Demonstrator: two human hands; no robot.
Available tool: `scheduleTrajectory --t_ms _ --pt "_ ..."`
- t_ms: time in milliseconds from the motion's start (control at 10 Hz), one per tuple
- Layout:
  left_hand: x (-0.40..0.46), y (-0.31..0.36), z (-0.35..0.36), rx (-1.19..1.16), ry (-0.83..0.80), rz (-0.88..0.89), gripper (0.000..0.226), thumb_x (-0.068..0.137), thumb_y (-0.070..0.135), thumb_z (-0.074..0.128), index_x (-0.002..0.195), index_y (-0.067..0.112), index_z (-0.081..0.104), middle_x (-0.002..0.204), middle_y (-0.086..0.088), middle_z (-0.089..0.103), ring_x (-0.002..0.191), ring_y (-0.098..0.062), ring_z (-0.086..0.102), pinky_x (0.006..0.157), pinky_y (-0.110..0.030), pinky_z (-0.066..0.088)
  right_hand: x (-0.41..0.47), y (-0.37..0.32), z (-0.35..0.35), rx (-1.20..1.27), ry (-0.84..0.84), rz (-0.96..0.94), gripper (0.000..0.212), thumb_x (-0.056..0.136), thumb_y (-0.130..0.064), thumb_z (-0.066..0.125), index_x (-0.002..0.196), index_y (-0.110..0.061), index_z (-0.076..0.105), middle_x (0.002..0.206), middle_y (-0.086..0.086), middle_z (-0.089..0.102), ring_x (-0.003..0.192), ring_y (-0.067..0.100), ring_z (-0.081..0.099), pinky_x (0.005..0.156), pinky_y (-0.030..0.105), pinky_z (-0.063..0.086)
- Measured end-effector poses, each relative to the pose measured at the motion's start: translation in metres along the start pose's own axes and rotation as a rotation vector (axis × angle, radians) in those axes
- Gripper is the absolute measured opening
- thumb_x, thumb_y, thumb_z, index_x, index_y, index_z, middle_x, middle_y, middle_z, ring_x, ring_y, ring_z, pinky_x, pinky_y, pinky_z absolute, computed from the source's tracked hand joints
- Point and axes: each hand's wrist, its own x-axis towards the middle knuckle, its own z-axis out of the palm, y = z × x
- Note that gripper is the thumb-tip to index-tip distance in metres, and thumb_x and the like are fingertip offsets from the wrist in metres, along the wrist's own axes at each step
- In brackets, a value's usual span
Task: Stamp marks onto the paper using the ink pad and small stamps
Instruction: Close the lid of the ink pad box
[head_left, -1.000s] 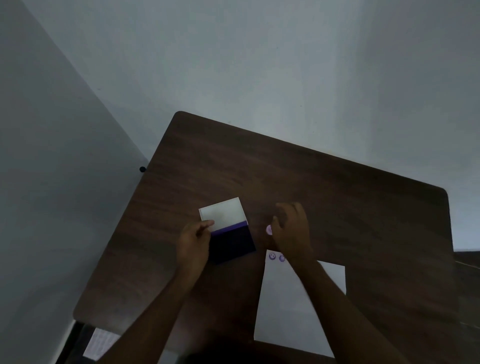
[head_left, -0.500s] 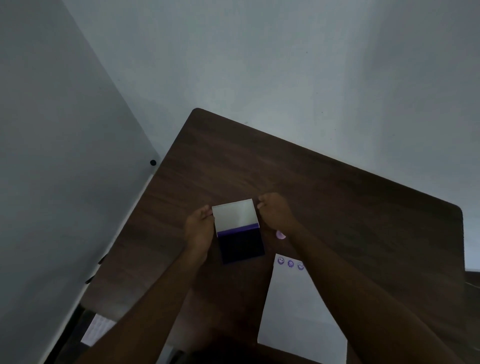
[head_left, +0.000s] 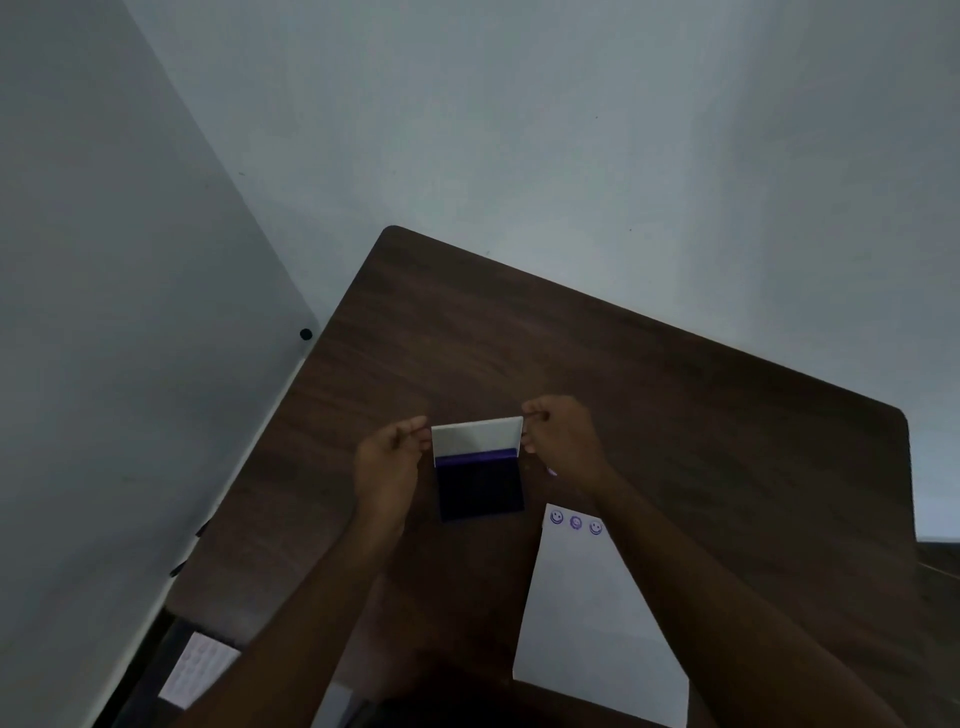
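Note:
A purple ink pad (head_left: 479, 486) lies open in the middle of the dark wooden table (head_left: 675, 395), its silvery lid (head_left: 475, 437) raised at the far side. My left hand (head_left: 390, 457) pinches the lid's left edge and my right hand (head_left: 563, 439) pinches its right edge. A white paper sheet (head_left: 582, 613) lies to the right of the pad, under my right forearm, with three purple smiley marks (head_left: 575, 521) along its top edge. A small pale purple stamp (head_left: 551, 471) peeks out on the table beneath my right hand.
The table stands in a corner between two pale walls. A small black knob (head_left: 306, 334) sits on the left wall by the table edge. Below the table's left edge a white patterned card (head_left: 200, 667) lies on a dark surface.
My right hand left the small stamp on the table and went to the lid's right edge. Both hands now hold the lid, which stands more upright. The view has shifted a little.

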Motion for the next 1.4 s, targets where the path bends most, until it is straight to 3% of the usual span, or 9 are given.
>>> scheduleTrajectory --t_ms 100,200,300,500,700,900,1100,1200,1400 --pt "-0.008 -0.006 -0.004 0.002 -0.002 -0.006 0.025 0.094 0.006 0.048 0.106 0.014 0.068 0.093 0.001 0.071 0.087 -0.01 0.067 0.071 -0.02 0.052 -0.009 0.008 0.002 0.016 0.046 0.028 0.019 0.091 -0.009 0.053 0.105 -0.011 0.065 0.101 0.009 0.069 0.089 0.019 0.068 0.083 0.04 0.058" --pt "-0.013 -0.014 -0.004 -0.053 0.017 -0.011 0.027 0.094 0.003 0.044 0.103 0.003 0.069 0.084 -0.006 0.072 0.078 -0.016 0.068 0.07 -0.023 0.054 -0.017 0.013 0.004 0.001 0.061 0.029 0.016 0.086 -0.004 0.054 0.087 -0.002 0.07 0.085 0.015 0.072 0.075 0.024 0.071 0.073 0.04 0.06" --pt "-0.022 -0.022 -0.005 -0.035 0.018 -0.025 0.026 0.093 0.003 0.045 0.095 0.007 0.07 0.083 -0.007 0.072 0.075 -0.016 0.068 0.066 -0.021 0.053 -0.023 0.017 0.008 -0.023 0.077 0.041 0.021 0.083 -0.006 0.054 0.074 0.006 0.069 0.073 0.019 0.072 0.062 0.027 0.071 0.064 0.043 0.06" --pt "-0.024 -0.04 -0.005 -0.012 0.002 -0.139 0.015 0.085 0.007 0.058 0.089 0.01 0.072 0.078 -0.007 0.073 0.073 -0.019 0.068 0.065 -0.027 0.054 -0.024 0.028 0.022 -0.076 0.059 0.12 0.013 0.081 -0.013 0.063 0.077 -0.002 0.071 0.092 0.01 0.075 0.074 0.022 0.073 0.065 0.035 0.061" --pt "-0.023 -0.049 -0.005 0.131 -0.014 -0.14 0.015 0.073 0.017 0.074 0.059 0.022 0.073 0.063 -0.002 0.073 0.063 -0.017 0.068 0.071 -0.037 0.057 -0.032 0.035 0.035 -0.105 0.009 0.154 0.016 0.084 -0.004 0.06 0.095 -0.003 0.071 0.105 0.01 0.071 0.091 0.019 0.068 0.074 0.026 0.055" --pt "-0.017 -0.049 -0.002 0.38 -0.047 -0.099 0.008 0.076 0.026 0.074 0.07 0.02 0.074 0.073 0.004 0.073 0.072 -0.013 0.069 0.075 -0.034 0.058 -0.029 0.039 0.046 -0.199 0.044 0.154 0.014 0.086 -0.004 0.055 0.09 -0.003 0.068 0.101 0.011 0.07 0.086 0.019 0.067 0.078 0.032 0.058" --pt "-0.013 -0.051 0.001 0.478 -0.027 -0.09 0.013 0.077 0.03 0.073 0.075 0.017 0.075 0.077 0.001 0.074 0.072 -0.015 0.069 0.07 -0.029 0.056 -0.025 0.036 0.048 -0.278 -0.046 0.21 0.019 0.088 -0.011 0.057 0.104 -0.007 0.066 0.107 0.009 0.068 0.095 0.018 0.066 0.085 0.034 0.056" --pt "-0.01 -0.049 0.001 0.503 -0.023 -0.084 0.015 0.078 0.031 0.072 0.077 0.017 0.075 0.077 0.0 0.074 0.072 -0.015 0.069 0.073 -0.03 0.057 -0.025 0.034 0.047 -0.307 -0.046 0.205 0.018 0.088 -0.011 0.057 0.104 -0.007 0.065 0.109 0.009 0.067 0.098 0.018 0.065 0.087 0.033 0.056" --pt "-0.008 -0.054 -0.001 0.442 -0.035 -0.083 0.014 0.077 0.031 0.071 0.067 0.02 0.073 0.066 0.004 0.072 0.066 -0.013 0.069 0.072 -0.036 0.059 -0.032 0.023 0.044 -0.404 -0.071 0.178 0.024 0.091 -0.011 0.053 0.113 -0.007 0.06 0.119 0.013 0.062 0.116 0.025 0.057 0.105 0.041 0.043"
